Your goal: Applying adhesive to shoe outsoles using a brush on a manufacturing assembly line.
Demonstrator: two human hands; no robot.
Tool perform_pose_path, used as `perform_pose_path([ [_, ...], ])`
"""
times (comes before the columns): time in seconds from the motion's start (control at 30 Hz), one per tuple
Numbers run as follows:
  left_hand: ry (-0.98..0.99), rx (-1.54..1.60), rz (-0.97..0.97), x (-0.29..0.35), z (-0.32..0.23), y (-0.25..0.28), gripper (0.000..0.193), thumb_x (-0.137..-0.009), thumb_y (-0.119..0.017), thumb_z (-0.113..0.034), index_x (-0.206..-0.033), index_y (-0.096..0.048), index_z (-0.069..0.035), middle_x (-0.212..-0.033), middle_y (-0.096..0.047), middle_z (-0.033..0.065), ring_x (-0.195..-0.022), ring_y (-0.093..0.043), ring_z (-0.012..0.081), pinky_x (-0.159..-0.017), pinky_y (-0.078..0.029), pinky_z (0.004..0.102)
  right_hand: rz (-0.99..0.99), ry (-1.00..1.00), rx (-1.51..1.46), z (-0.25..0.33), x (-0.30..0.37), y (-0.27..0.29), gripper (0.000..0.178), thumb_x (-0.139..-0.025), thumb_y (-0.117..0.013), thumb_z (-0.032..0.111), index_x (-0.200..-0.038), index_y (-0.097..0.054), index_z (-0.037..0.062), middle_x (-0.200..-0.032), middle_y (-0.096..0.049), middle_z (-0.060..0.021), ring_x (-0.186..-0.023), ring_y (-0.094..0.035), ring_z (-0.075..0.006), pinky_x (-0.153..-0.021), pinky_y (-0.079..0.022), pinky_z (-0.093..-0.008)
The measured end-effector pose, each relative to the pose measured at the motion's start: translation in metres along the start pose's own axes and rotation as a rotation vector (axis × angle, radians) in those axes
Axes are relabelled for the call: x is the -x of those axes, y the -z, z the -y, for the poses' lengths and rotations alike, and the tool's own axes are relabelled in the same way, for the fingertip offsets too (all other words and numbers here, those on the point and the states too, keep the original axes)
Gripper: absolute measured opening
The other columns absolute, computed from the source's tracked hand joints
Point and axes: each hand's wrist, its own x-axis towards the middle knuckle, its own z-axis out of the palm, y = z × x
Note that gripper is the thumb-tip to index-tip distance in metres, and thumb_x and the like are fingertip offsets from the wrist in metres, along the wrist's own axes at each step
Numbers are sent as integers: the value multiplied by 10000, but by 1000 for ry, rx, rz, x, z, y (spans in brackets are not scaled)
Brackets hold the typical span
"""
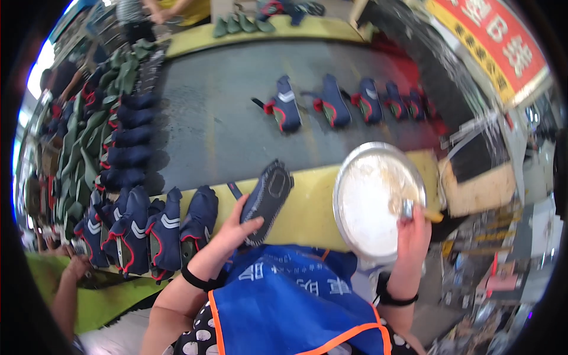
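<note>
Gripped in my left hand [235, 226] is a dark navy shoe upper [269, 198], tilted with its stitched underside facing up. My right hand [414, 234] holds a brush [433, 215] with a yellow handle and a metal band. The brush's head is over a round metal pan [339, 220] of white paste [370, 204]; whether the bristles touch the paste I cannot tell. Left of my left hand, several navy uppers [167, 228] with red edging and pale stripes stand along the near ledge.
Several similar uppers [288, 105] lie on the grey conveyor belt [231, 112] ahead. More uppers line its left side beside a rack of green shoe lasts [77, 148]. A red and yellow sign [494, 44] hangs at upper right. At lower left, another person's hand [76, 269] is close by.
</note>
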Motion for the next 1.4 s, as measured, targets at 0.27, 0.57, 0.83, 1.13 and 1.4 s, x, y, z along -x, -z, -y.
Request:
perform_pose_path([
  [0.27,25,59,295,20,-51,-46,744,-937,-614,-72,-1596,-274,-13,-1467,-515,179,-1286,-558,238,-1084,-435,340,94,427,989,-16,-17,28,202,-904,-779,157,-1003,-687,8,-917,-719,-90,-781,-696,-131,-709,-542,-262],
  [0.57,20,-74,389,4,-42,-55,755,-919,-644,-74,-1591,-305,-9,-1509,-486,183,-1348,-516,245,-1143,-366,350,191,250,1396,-24,-33,12,226,-833,-796,186,-890,-680,-1,-803,-700,-184,-750,-704,-322,-697,-544,-405],
  [0.83,42,-80,411,-5,-44,-44,764,-905,-667,-126,-1579,-332,4,-1516,-484,190,-1384,-481,260,-1166,-331,357,22,492,989,5,-21,10,176,-836,-792,81,-997,-729,47,-865,-723,-103,-766,-712,-286,-720,-543,-348],
  [1.13,56,-214,431,-10,-59,-52,788,-846,-678,-153,-1565,-385,-15,-1529,-483,158,-1401,-465,241,-1186,-298,339,796,1027,1028,2,24,-61,200,-791,-707,137,-986,-749,153,-996,-688,11,-944,-672,-177,-1031,-404,-445],
  [1.4,119,-150,496,-20,-61,-49,771,-872,-661,-133,-1574,-364,-19,-1537,-468,160,-1396,-469,242,-1185,-308,344,929,1049,1002,-14,2,-60,164,-803,-710,142,-965,-739,150,-982,-684,11,-929,-663,-175,-1002,-421,-425],
])
